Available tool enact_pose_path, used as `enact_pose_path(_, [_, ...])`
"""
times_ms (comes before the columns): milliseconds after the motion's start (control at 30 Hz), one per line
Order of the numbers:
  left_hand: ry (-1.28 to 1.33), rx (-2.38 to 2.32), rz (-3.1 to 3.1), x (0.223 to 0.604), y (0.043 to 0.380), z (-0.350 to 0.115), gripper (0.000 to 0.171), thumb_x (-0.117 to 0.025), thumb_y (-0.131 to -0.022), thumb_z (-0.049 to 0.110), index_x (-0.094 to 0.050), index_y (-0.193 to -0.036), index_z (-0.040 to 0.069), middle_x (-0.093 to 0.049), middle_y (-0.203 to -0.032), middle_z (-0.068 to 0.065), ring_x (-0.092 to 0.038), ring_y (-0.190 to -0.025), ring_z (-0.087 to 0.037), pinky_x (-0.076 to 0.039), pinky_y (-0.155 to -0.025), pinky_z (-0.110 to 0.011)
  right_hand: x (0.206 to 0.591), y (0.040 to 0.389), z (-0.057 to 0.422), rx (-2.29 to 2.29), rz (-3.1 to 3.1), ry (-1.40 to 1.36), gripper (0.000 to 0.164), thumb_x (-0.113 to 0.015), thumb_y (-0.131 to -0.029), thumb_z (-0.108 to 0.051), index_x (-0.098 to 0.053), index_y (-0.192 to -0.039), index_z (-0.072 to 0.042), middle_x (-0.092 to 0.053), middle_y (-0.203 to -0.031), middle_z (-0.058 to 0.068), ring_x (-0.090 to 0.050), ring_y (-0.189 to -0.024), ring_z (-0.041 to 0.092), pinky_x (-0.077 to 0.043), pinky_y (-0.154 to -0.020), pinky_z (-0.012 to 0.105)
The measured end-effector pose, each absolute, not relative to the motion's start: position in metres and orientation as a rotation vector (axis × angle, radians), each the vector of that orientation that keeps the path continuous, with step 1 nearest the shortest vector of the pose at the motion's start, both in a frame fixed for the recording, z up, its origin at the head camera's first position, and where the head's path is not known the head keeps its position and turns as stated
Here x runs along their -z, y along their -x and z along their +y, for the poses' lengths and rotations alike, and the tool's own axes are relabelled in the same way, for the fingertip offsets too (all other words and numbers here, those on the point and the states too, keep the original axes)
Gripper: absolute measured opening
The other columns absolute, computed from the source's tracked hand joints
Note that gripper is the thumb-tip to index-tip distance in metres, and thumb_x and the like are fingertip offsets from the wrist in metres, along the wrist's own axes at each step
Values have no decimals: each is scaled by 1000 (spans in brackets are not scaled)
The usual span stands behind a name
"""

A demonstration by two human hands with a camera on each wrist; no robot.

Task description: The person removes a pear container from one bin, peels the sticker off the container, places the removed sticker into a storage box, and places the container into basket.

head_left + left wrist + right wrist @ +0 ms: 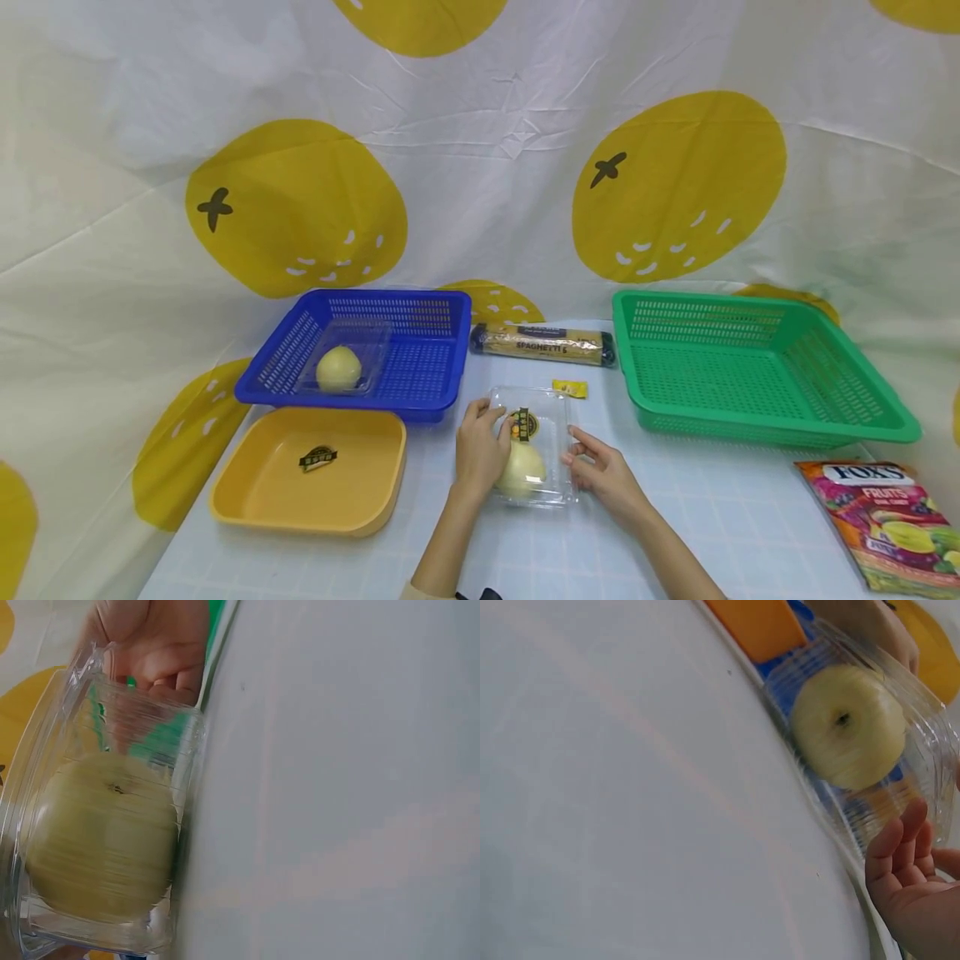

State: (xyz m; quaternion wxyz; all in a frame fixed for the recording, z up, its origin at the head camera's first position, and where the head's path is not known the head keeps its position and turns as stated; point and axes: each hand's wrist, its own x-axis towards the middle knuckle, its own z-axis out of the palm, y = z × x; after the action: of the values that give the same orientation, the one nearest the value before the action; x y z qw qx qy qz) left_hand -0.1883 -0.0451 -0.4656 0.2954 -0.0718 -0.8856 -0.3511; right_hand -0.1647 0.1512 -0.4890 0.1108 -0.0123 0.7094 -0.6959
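Note:
A clear plastic clamshell box point(551, 467) with a dark round label stands on the table between both hands. Inside it sits a round, pale yellow fruit point(522, 468), whose dark dimple faces the camera in the right wrist view. My left hand point(480, 450) grips the box's left side, its thumb over the lid beside the label. At the opposite edge, fingertips of my right hand point(603, 475) touch the rim. The right wrist view shows the right hand's other fingers point(904, 840) loosely bent beside the box wall. Most of the left hand is outside the left wrist view.
A blue basket point(442, 383) at back left contains another clear box with a similar fruit. In front of it stands a yellow tray point(352, 475) with a dark label inside. A spaghetti pack point(543, 344), small yellow packet point(570, 389), green basket point(705, 367) and candy bag point(888, 525) lie around.

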Motion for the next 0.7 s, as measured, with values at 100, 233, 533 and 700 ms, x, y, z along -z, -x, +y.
enact_pose_path(100, [180, 921, -2362, 464, 186, -45, 13, -76, -75, 10, -73, -83, 0, -64, -102, -21, -65, -90, -30, -52, -81, -43, 490, 164, 150, 2045, 2078, 44, 63, -63, -88, -10, -33, -143, 2, -51, -101, 8, -51, -70, 6, -50, -61, 21])
enact_pose_path(233, [152, 984, -2383, 460, 187, -44, 8, -77, -74, 7, -72, -76, 0, -63, -102, -19, -62, -94, -30, -50, -87, -42, 489, 164, 150, 2049, 2078, 42, 63, -63, -88, -9, -33, -143, 2, -51, -101, 8, -50, -71, 6, -50, -62, 21])
enact_pose_path(533, [108, 1051, -2482, 457, 195, -40, 5, -69, -76, -3, -66, -72, -1, -52, -107, -17, -49, -96, -32, -44, -87, -43, 486, 165, 150, 2046, 2084, 26, 62, -63, -88, -10, -35, -142, 1, -50, -101, 9, -50, -70, 6, -49, -61, 20])
enact_pose_path(700, [185, 1117, -2465, 462, 196, -42, 7, -62, -80, -7, -62, -74, -3, -48, -113, -19, -45, -99, -33, -41, -87, -44, 488, 164, 150, 2062, 2078, 31, 62, -63, -88, -8, -35, -142, 2, -51, -100, 8, -50, -70, 6, -50, -61, 20])
